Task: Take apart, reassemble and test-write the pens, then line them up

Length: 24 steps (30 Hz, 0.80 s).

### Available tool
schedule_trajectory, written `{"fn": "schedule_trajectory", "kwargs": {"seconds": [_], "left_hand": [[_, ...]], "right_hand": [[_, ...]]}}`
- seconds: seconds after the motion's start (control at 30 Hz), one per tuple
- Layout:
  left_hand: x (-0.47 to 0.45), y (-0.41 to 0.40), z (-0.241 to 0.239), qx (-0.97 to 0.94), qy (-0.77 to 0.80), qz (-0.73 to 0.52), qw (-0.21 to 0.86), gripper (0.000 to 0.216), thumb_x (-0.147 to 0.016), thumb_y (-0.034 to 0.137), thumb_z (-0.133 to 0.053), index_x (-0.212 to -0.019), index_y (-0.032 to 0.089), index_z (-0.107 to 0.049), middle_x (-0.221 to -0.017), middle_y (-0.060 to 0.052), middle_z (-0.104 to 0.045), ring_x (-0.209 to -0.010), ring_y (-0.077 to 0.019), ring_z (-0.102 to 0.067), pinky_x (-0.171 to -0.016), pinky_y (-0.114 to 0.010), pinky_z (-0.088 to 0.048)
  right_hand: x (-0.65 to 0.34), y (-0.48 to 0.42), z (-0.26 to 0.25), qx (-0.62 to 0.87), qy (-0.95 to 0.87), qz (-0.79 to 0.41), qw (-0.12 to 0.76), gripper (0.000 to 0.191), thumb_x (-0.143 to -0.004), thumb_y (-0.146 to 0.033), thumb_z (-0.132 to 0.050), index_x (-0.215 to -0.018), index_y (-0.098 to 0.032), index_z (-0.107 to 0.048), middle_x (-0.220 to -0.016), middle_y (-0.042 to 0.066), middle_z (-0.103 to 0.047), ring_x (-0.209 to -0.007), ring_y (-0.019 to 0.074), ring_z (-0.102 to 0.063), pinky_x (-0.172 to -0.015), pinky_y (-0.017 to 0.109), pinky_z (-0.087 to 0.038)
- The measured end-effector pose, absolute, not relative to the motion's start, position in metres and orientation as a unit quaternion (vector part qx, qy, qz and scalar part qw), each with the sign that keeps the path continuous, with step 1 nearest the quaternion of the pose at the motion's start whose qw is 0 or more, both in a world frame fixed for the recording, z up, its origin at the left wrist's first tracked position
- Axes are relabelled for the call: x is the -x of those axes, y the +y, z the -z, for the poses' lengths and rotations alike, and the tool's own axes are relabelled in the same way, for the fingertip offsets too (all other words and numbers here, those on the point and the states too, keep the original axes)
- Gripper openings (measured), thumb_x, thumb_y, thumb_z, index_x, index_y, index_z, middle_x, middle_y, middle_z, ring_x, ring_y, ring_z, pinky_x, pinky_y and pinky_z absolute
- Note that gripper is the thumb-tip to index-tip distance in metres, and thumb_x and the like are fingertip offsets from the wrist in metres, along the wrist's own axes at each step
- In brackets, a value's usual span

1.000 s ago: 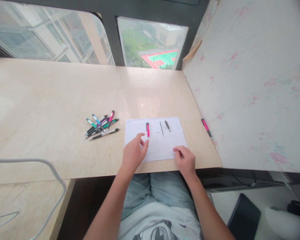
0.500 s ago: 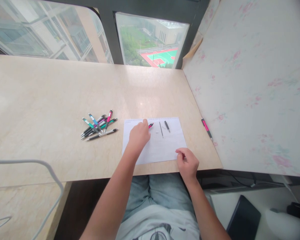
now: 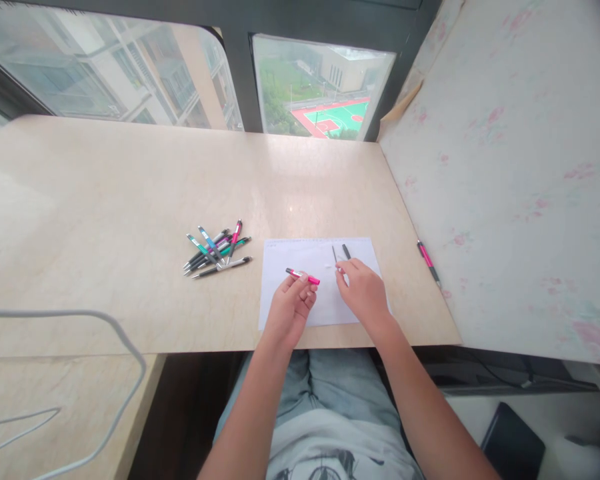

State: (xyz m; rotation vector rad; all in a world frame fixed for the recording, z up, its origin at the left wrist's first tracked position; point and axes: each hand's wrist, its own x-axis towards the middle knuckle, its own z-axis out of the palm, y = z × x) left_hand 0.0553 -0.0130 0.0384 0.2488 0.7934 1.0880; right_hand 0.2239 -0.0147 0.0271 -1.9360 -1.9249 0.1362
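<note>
My left hand [image 3: 293, 307] is closed on a pink pen barrel [image 3: 303, 276] and holds it level above a white sheet of paper [image 3: 280, 267]. My right hand [image 3: 363, 288] reaches over the sheet, its fingertips pinched by a thin refill [image 3: 335, 253] and a short dark pen piece [image 3: 347, 251] that lie on the paper; what the fingers grip is too small to name. A heap of several pens [image 3: 215, 248] lies left of the sheet.
The beige desk [image 3: 105, 193] runs back to a window. A flowered wall panel [image 3: 505, 167] bounds the right side, with a pink and black pen [image 3: 428, 261] lying at its foot. A grey wire frame [image 3: 95, 333] sits at the lower left.
My left hand picked the pink barrel up off the paper and drew it toward me. My right hand moved from the sheet's near corner up to the small parts.
</note>
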Motion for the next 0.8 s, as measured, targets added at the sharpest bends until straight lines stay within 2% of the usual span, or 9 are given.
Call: {"fn": "schedule_trajectory", "kwargs": {"seconds": [0.13,0.23,0.37,0.57,0.67,0.8], "left_hand": [[-0.054,-0.008,-0.053,-0.088,0.373,-0.551,0.742,0.017,-0.076,0.019,-0.076,-0.084,0.013,-0.063,-0.082,-0.002,-0.065,-0.069,-0.0059,-0.060,-0.063,-0.015,-0.049],[-0.057,-0.012,-0.064,-0.094,0.378,-0.579,0.716,0.018,-0.076,0.018,-0.077,-0.085,0.014,-0.062,-0.082,-0.001,-0.065,-0.069,-0.0059,-0.061,-0.064,-0.015,-0.048],[-0.068,-0.023,-0.063,-0.076,0.378,-0.567,0.728,0.018,-0.075,0.017,-0.077,-0.084,0.014,-0.062,-0.082,-0.002,-0.066,-0.070,-0.0067,-0.062,-0.065,-0.017,-0.048],[-0.073,-0.025,-0.053,-0.039,0.362,-0.575,0.733,0.014,-0.076,0.016,-0.075,-0.084,0.014,-0.063,-0.079,0.000,-0.065,-0.070,-0.0064,-0.062,-0.067,-0.017,-0.048],[-0.069,-0.026,-0.053,-0.027,0.355,-0.581,0.732,0.013,-0.077,0.016,-0.074,-0.085,0.014,-0.064,-0.080,0.000,-0.066,-0.071,-0.0069,-0.063,-0.068,-0.018,-0.049],[-0.068,-0.034,-0.059,0.023,0.351,-0.586,0.730,0.010,-0.079,0.015,-0.072,-0.084,0.013,-0.063,-0.078,-0.001,-0.066,-0.069,-0.0069,-0.062,-0.066,-0.017,-0.049]], "right_hand": [[-0.210,0.013,-0.037,0.677,-0.727,-0.048,0.102,0.020,-0.089,-0.013,-0.055,-0.102,-0.020,-0.069,-0.097,0.011,-0.067,-0.081,0.0215,-0.064,-0.062,0.030,-0.043],[-0.205,0.021,-0.035,0.672,-0.736,-0.052,0.065,0.018,-0.089,-0.009,-0.054,-0.095,-0.019,-0.068,-0.092,0.012,-0.067,-0.077,0.0213,-0.064,-0.060,0.030,-0.042],[-0.201,0.022,-0.026,0.680,-0.726,-0.067,0.073,0.016,-0.090,-0.010,-0.054,-0.083,-0.017,-0.066,-0.086,0.012,-0.067,-0.070,0.0192,-0.064,-0.059,0.029,-0.042],[-0.197,0.020,-0.025,0.699,-0.704,-0.066,0.102,0.015,-0.087,-0.012,-0.054,-0.080,-0.018,-0.066,-0.079,0.009,-0.069,-0.065,0.0176,-0.063,-0.057,0.028,-0.040],[-0.196,0.010,-0.026,0.693,-0.684,-0.116,0.196,0.012,-0.082,-0.015,-0.056,-0.078,-0.019,-0.065,-0.072,0.004,-0.069,-0.063,0.0162,-0.062,-0.059,0.027,-0.043],[-0.195,-0.013,-0.031,0.636,-0.563,-0.336,0.407,0.009,-0.080,-0.027,-0.061,-0.080,-0.019,-0.065,-0.070,0.001,-0.069,-0.062,0.0150,-0.063,-0.059,0.027,-0.049]]}}
